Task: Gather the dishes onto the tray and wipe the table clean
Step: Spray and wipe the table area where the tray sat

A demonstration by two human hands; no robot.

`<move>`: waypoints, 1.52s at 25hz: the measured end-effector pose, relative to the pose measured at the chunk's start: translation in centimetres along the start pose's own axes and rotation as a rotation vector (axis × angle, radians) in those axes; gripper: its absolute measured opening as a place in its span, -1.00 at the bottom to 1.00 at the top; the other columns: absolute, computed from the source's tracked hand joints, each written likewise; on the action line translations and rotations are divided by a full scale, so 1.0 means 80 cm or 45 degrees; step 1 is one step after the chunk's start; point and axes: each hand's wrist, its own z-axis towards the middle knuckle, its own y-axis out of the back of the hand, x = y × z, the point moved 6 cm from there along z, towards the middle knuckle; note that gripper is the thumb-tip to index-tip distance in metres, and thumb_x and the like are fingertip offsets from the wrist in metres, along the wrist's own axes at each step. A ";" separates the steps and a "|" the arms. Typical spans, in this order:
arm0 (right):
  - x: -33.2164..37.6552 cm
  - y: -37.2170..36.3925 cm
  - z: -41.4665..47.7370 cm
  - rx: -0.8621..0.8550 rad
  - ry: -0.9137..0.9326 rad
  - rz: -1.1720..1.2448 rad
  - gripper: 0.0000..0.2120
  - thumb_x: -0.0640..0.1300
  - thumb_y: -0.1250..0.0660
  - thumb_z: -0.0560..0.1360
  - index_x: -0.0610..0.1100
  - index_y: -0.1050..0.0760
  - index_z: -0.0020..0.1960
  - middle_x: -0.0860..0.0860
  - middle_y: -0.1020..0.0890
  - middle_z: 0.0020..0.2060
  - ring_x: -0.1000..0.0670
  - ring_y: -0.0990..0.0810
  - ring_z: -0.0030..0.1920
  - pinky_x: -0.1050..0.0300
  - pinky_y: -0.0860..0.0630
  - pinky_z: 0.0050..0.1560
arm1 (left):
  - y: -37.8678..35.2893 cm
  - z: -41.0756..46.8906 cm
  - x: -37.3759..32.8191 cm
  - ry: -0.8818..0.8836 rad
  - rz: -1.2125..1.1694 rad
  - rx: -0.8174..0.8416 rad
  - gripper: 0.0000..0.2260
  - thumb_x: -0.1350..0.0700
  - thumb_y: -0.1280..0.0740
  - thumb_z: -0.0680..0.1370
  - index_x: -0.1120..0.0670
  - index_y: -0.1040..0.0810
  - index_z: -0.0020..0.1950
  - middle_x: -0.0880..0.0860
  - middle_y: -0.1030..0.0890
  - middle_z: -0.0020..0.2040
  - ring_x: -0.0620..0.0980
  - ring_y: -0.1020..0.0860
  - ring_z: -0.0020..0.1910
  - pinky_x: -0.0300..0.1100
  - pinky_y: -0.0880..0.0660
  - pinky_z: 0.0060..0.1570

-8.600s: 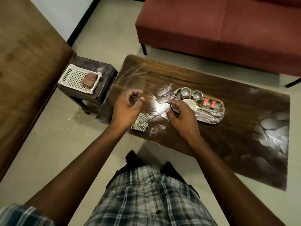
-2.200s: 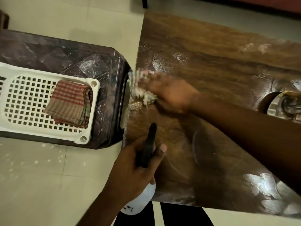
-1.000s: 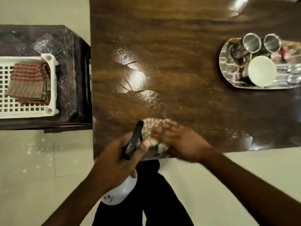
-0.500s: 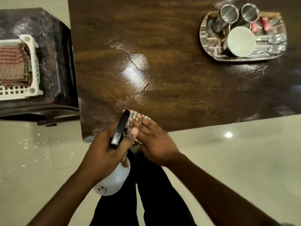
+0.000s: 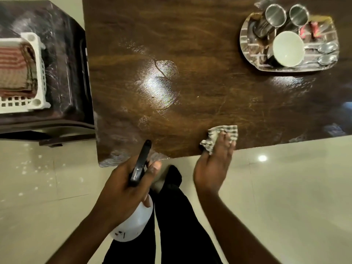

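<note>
Dark wood table (image 5: 209,35) fills the far half of the view, its near edge running left to right; a glossy wet patch catches the light left of centre. Pale tiled floor (image 5: 285,197) below it, with white specks at the left. Left of the table, just beside it, stands a dark stool (image 5: 62,63) carrying a white perforated basket (image 5: 36,73) at the left frame edge; a folded red-striped cloth (image 5: 15,67) lies in the basket. Person stands at the near edge of the table, black trouser legs (image 5: 181,216) visible between the arms. Far right on the table: the steel tray (image 5: 247,46), loaded. On it, two steel tumblers (image 5: 276,15) upright side by side at the far end, a white bowl (image 5: 288,48) near the middle, two spoons (image 5: 326,53) lying at the right, two small red wrappers (image 5: 304,32) beyond the bowl. Left hand (image 5: 123,189) clenched around the neck of a white spray bottle (image 5: 135,223), black trigger head pointing far-ward toward the table's near left corner; bottle body hangs below the hand, off the table. Right hand (image 5: 213,166) lies flat, fingers spread, fingertips pressing a small checked wiping cloth (image 5: 215,135) onto the tabletop close to the near edge, right of centre; palm overhangs the edge. The cloth is crumpled, partly covered by the fingers; pressed down rather than pinched, as far as visible. Cloth and tray well apart.
</note>
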 end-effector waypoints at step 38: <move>0.189 -0.148 -0.096 1.205 1.868 -0.360 -0.38 -0.13 -0.24 0.62 -0.02 -0.28 0.67 0.02 -0.27 0.68 -0.09 -0.08 0.72 -0.20 -0.17 0.66 | 0.121 -0.047 0.007 -0.030 -0.068 -0.453 -0.84 -0.21 -0.42 0.55 -0.15 -0.57 -0.05 -0.02 -0.57 -0.47 -0.05 -0.56 -0.57 -0.12 -0.56 -0.35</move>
